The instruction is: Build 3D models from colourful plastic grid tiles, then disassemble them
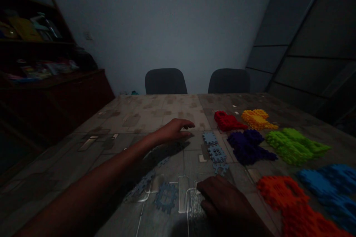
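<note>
My left hand (178, 129) hovers over the middle of the table with thumb and fingers apart, holding nothing. To its right, three grey-blue interlocking plastic tiles lie in a column: a solid tile (209, 138), a tile with a window grid (217, 153) and a tile with a round opening (220, 169). Just below that column is my right hand (222, 200), its fingers loosely bent and the thumb apart, with nothing visible between them. Another grey window tile (167, 197) lies flat to its left. More grey tiles (144, 183) show partly behind my left forearm.
Piles of toothed tiles lie along the right: red (226, 120), yellow (256, 118), purple (247, 146), green (294, 146), orange (283, 192) and blue (325, 183). Two chairs (166, 81) stand beyond the table (155, 107). A shelf cabinet (55, 89) is at left.
</note>
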Motion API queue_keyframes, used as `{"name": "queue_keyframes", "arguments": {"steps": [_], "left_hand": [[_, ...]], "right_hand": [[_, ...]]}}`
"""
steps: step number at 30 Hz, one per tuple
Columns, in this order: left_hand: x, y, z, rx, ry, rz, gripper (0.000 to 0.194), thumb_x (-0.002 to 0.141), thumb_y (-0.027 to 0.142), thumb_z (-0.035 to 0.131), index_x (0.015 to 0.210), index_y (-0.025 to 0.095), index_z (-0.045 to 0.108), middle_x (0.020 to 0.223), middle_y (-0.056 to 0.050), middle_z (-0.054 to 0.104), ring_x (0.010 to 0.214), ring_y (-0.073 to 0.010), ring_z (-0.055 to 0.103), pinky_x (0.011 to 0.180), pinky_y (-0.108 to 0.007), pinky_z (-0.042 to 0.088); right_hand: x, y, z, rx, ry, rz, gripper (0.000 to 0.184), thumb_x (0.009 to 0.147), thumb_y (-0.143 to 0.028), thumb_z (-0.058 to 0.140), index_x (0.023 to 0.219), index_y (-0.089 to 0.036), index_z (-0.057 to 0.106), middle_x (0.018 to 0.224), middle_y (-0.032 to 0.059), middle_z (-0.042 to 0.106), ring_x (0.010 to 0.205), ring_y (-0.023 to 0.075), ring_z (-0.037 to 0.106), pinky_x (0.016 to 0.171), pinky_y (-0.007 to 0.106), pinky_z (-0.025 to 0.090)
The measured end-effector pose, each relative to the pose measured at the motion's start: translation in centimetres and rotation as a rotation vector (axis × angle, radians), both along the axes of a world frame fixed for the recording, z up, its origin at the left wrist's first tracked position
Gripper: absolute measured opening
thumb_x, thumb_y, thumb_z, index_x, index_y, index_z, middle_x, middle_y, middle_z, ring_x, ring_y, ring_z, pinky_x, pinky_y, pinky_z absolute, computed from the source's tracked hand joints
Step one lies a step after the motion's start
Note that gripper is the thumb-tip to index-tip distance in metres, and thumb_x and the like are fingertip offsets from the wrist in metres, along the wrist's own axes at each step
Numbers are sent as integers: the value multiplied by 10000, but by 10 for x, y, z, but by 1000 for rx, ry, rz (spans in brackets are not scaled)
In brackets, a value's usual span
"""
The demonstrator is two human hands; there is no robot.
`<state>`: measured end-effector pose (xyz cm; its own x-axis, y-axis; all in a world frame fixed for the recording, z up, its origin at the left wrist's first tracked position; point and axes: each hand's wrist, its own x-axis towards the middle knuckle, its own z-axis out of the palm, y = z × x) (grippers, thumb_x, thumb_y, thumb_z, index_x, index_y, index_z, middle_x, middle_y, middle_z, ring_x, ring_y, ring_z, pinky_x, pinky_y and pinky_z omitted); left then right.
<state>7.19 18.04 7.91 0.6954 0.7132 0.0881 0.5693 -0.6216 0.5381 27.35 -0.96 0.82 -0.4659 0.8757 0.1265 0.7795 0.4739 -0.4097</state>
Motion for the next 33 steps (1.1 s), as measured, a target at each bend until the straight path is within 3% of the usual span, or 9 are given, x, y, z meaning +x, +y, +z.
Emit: {"name": "queue_keyframes", "arguments": {"steps": [3,5,9,12,15,18,23,27,33], "left_hand": [[-53,-15,9,7,-8,79,350,884,262,590,1217,168,639,1218,-98,700,1091,-236,653,986,-376,483],[-86,-28,8,5,-15,128,355,891,329,555,1196,175,650,1179,-101,713,1060,-249,665,970,-400,495],[-136,-51,-9,-49,-34,210,394,885,447,553,1163,198,678,1165,-90,723,1074,-282,670,968,-414,509],[-155,-59,-25,-113,-64,229,402,892,465,569,1181,209,680,1234,-86,700,1159,-300,635,1019,-412,485],[-160,-57,-34,-123,-76,218,387,903,450,574,1183,206,683,1231,-86,702,1164,-301,632,1033,-414,477],[-158,-55,-33,-107,-97,222,381,897,435,577,1175,200,689,1211,-89,709,1146,-301,638,1033,-419,475],[-156,-57,-31,-126,-112,204,396,884,468,587,1168,216,701,1206,-95,709,1134,-304,644,1018,-421,486],[-152,-59,-32,-143,-104,206,380,872,465,601,1145,223,708,1192,-94,717,1116,-303,652,1017,-438,485],[-151,-67,-18,-188,-5,143,361,856,407,620,1171,246,692,1236,-78,701,1134,-297,643,1015,-457,482]], "right_hand": [[-9,-6,0,3,83,69,390,876,-191,631,1265,-203,605,1160,86,669,1043,242,615,924,345,484],[-18,-8,0,7,96,122,494,886,-300,661,1353,-194,544,1253,123,631,1088,257,602,929,349,496],[-40,-5,-7,3,-47,211,732,849,-378,722,1492,-243,398,1516,181,443,1250,346,521,987,466,474],[-60,1,-8,3,-138,264,793,820,-449,746,1495,-230,393,1535,202,411,1223,387,523,950,540,477],[-77,7,1,16,-165,209,704,817,-454,736,1410,-169,484,1360,173,573,1114,354,566,902,511,500],[-87,10,17,3,-218,180,458,839,-431,714,1181,-139,633,1138,135,656,1023,312,591,871,446,504],[-67,7,42,-105,-232,168,182,932,-256,564,1055,-177,674,1019,80,718,939,237,643,849,343,469],[-32,4,45,-269,-46,15,216,956,-178,473,1023,-203,677,986,41,735,927,186,671,815,268,466],[-16,-3,42,-162,3,-143,378,932,-139,513,1297,-199,587,1304,118,605,1173,235,574,994,352,444]]}}
